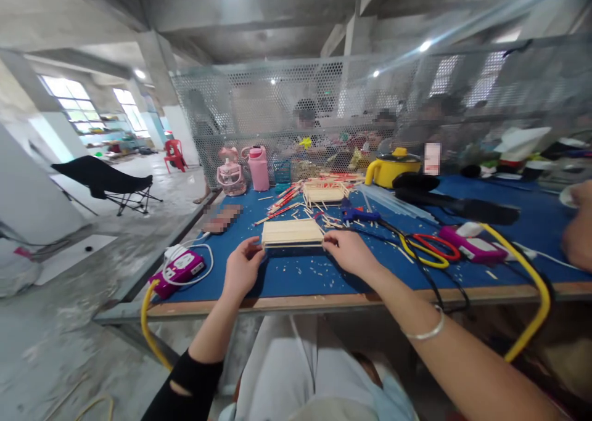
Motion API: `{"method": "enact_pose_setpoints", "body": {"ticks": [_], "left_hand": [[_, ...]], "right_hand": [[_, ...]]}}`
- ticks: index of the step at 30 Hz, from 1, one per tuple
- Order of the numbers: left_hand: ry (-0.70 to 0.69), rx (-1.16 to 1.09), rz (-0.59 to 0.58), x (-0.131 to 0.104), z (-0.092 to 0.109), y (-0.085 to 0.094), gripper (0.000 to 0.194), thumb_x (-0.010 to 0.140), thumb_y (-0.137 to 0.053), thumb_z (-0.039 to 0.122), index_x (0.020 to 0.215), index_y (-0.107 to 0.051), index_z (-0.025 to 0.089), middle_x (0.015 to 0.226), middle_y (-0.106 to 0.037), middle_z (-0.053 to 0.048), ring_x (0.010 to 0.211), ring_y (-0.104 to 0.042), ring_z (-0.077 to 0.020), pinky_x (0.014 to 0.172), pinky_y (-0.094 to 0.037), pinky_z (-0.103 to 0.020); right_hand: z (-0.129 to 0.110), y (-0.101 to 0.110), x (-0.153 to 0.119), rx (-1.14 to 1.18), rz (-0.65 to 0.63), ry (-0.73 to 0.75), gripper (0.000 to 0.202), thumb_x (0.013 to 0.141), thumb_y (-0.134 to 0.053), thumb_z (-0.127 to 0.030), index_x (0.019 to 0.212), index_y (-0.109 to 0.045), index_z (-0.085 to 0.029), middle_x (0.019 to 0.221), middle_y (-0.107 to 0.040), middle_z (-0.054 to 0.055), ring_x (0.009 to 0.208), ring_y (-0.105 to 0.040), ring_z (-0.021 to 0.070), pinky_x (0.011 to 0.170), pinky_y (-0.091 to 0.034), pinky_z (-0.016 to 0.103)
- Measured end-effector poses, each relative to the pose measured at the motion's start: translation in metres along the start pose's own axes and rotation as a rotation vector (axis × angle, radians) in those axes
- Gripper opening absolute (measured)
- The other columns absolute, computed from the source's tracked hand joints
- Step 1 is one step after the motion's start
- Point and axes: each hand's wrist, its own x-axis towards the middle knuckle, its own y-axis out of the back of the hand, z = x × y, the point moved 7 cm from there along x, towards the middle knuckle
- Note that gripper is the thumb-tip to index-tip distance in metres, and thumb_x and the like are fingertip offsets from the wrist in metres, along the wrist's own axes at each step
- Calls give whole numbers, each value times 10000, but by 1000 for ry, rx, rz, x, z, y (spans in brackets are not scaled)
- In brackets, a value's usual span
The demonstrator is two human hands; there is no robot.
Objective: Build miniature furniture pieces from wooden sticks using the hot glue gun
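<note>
My L hand (244, 265) pinches one end of the wooden stick frame (293, 232), R hand (346, 250) the other. It's in front of me at the table (282, 279), glue gun (361, 214) just past my R hand. IMO go light n even so it doesn't twist.

1. The flat stick piece (292, 232): pale cream, faint lengthwise lines
2. The table covering (300, 280): plain deep blue
3. Both power strips (481, 249): magenta
4. The pot (391, 173): bright yellow
5. The tall bottle (258, 169): pink
6. The mesh screen (266, 103): grey, dotted with holes
7. The left sleeve (192, 387): black
</note>
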Motion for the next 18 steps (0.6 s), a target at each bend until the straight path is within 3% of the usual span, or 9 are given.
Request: {"method": "enact_pose_setpoints", "body": {"ticks": [5,13,18], "left_hand": [[7,-63,22,-10,8,3,305,715,-649,336,951,-685,145,903,-723,-84,808,-653,-201,774,-479,-310],[-12,-112,84,-13,11,8,319,714,-653,354,945,-688,136,895,-722,-81,798,-645,-187,759,-476,-289],[-35,-87,89,-13,7,7,264,704,-663,335,889,-667,146,794,-697,-50,682,-612,-154,676,-460,-264]], "right_hand": [[8,1,17,91,14,-10,173,759,-510,-261,719,-659,-184,691,-664,22,652,-566,164,630,-378,262],[25,-11,22,281,74,-83,206,738,-545,-297,802,-698,-176,815,-718,39,757,-632,194,730,-450,300],[32,-16,20,360,87,-124,200,698,-604,-322,751,-720,-167,749,-724,42,707,-638,194,694,-462,298]]}}
